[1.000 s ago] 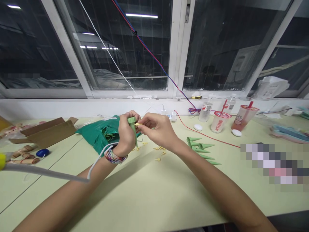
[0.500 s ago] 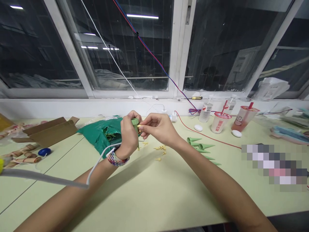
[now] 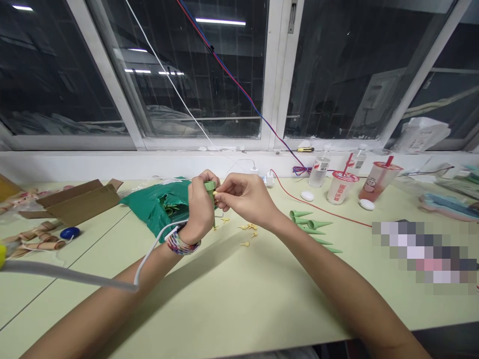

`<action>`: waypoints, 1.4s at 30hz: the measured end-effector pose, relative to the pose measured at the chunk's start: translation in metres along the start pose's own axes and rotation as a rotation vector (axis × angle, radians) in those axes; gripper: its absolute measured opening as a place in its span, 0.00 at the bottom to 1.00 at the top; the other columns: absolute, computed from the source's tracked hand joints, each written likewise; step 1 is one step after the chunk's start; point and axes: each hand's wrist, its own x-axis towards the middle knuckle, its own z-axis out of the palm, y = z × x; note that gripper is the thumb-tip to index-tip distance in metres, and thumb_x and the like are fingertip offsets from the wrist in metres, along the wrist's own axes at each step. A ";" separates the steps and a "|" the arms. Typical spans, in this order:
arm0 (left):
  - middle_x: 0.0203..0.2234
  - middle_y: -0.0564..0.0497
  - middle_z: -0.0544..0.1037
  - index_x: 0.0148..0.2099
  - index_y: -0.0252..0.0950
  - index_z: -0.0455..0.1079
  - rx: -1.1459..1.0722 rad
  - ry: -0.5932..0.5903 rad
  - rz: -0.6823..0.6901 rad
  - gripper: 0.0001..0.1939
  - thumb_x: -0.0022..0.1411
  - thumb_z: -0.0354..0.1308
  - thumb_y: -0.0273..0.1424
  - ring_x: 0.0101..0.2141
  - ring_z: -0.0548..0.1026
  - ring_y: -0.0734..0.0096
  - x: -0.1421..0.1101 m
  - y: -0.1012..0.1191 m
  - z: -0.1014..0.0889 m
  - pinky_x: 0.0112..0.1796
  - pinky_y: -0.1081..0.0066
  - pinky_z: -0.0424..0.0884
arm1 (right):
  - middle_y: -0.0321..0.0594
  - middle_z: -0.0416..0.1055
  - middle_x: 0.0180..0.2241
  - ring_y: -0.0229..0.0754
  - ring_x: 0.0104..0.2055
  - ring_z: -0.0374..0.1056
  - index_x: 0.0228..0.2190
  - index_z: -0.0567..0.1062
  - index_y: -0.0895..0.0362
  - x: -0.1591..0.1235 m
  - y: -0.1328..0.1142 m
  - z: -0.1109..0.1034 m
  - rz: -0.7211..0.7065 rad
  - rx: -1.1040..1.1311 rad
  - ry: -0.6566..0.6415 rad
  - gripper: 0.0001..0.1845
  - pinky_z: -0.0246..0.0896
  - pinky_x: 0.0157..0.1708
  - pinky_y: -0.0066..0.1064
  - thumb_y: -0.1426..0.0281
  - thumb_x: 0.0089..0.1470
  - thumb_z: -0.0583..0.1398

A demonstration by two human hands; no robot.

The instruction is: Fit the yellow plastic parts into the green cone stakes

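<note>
My left hand (image 3: 201,202) is wrapped round a green plastic cone (image 3: 210,186), wide end up and thin tip pointing down. Against the cone's side, my right hand (image 3: 245,197) pinches a small yellow plastic piece (image 3: 215,193) between thumb and fingertips; most of the piece is hidden. Several like yellow pegs (image 3: 245,244) lie scattered on the table below the hands. To the right, several green cones (image 3: 316,224) lie on their sides in a loose group. A torn green plastic bag (image 3: 151,207) with green parts inside sits behind my left wrist.
A cardboard box (image 3: 80,202), wooden toy pieces (image 3: 47,239) and a blue ball (image 3: 70,233) lie at left. A bottle (image 3: 319,171) and two drink cups (image 3: 340,188) stand at back right. A red cable (image 3: 318,209) crosses the table; a white cord (image 3: 75,274) runs to my left wrist.
Both hands stay almost in place at the cone. Less of the yellow piece shows at my right fingertips, and the view has shifted very slightly.
</note>
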 end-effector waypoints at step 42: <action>0.19 0.55 0.67 0.32 0.39 0.65 -0.019 -0.203 -0.110 0.31 0.71 0.50 0.61 0.16 0.67 0.74 0.012 0.007 0.000 0.17 0.73 0.61 | 0.38 0.76 0.34 0.38 0.34 0.70 0.33 0.76 0.57 0.012 0.075 -0.043 0.083 -0.806 -0.313 0.07 0.59 0.32 0.27 0.78 0.50 0.63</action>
